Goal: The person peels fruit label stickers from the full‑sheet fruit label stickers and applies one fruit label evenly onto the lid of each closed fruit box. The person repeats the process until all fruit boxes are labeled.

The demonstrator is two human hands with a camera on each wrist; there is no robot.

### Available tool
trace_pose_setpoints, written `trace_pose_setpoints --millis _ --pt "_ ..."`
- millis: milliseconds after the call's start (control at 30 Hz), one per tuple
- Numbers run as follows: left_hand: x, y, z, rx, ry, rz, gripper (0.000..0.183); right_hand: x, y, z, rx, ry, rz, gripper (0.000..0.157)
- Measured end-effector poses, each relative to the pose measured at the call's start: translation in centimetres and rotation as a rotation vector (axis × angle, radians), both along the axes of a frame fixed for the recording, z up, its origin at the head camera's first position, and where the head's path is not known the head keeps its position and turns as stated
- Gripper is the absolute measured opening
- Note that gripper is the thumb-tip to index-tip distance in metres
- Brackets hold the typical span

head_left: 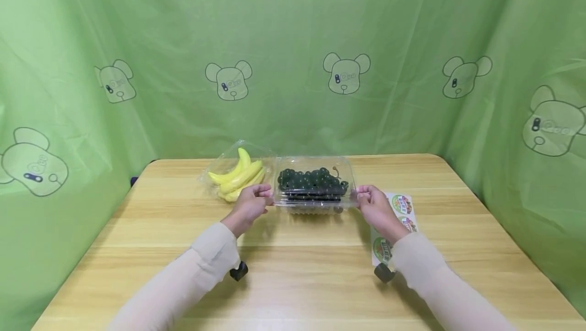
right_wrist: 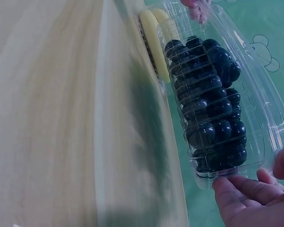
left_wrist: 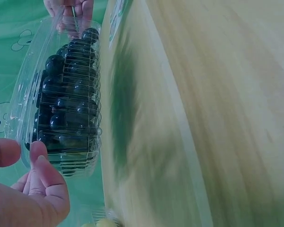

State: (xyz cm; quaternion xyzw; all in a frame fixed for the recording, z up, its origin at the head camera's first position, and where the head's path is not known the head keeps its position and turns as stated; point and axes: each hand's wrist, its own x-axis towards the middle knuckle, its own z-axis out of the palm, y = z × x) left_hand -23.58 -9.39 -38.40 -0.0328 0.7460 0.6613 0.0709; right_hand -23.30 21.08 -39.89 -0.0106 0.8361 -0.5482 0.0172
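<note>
A clear plastic clamshell box [head_left: 285, 201] holds a bunch of dark grapes [head_left: 311, 181]. It is raised a little above the table, its shadow showing underneath in both wrist views. My left hand [head_left: 249, 206] pinches the box's rim at the left end, with the thumb [left_wrist: 4, 152] on one side and fingertips on the other. At the right end, my right hand [head_left: 376, 210] pinches the rim the same way, fingers partly under the box in the right wrist view. Whether the lid is fully fastened I cannot tell.
Yellow bananas [head_left: 242, 174] in a clear wrapping [head_left: 241, 145] lie left of the box. A sheet of round fruit stickers [head_left: 403, 205] lies partly under my right forearm. The wooden table [head_left: 302, 275] is enclosed by a green curtain [head_left: 284, 21] with bear-head drawings.
</note>
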Motion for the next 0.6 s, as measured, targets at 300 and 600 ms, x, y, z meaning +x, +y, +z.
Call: trace_pose_setpoints --millis 300,600 --pt "1.0 -0.4 -0.4 -0.008 -0.021 -0.004 0.045 1.0 -0.1 -0.2 0.06 0.003 -0.001 0.029" --pt "2.3 -0.8 -0.2 -0.02 -0.013 -0.005 0.045 2.3 -0.4 0.0 0.059 0.018 0.024 0.029"
